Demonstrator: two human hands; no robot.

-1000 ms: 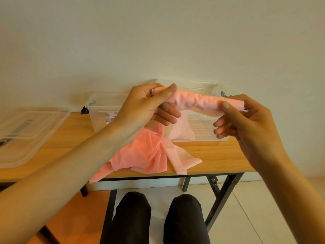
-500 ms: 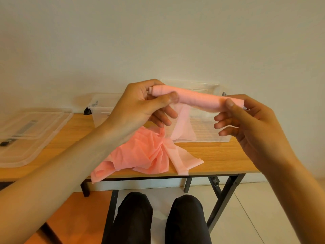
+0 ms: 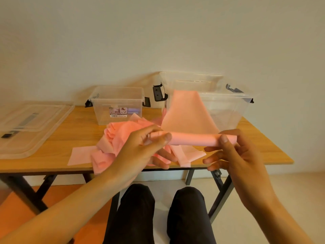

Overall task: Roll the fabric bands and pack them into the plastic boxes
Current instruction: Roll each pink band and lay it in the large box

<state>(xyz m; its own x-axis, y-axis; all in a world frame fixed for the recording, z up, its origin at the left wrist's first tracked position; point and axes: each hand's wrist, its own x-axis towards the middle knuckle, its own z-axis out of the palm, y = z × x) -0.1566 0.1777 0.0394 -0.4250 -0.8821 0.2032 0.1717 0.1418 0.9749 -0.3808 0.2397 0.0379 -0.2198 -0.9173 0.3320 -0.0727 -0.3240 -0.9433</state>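
Observation:
A pink fabric band [image 3: 191, 140] is partly rolled into a tube held level above the table's front edge. My left hand [image 3: 146, 148] pinches its left end and my right hand [image 3: 232, 152] pinches its right end. The band's loose tail [image 3: 186, 111] rises behind the roll in front of the large clear plastic box [image 3: 226, 103]. A heap of pink bands [image 3: 121, 138] lies on the wooden table [image 3: 73, 131]. A smaller clear box [image 3: 117, 104] stands behind the heap.
Clear plastic lids [image 3: 29, 127] lie stacked at the table's left end. A wall stands close behind the boxes. My knees in dark trousers [image 3: 158, 213] are under the table's front edge, between its black folding legs.
Both hands have come down and toward me with the roll, from in front of the large box to the table's front edge. The loose tail now stands up behind the roll.

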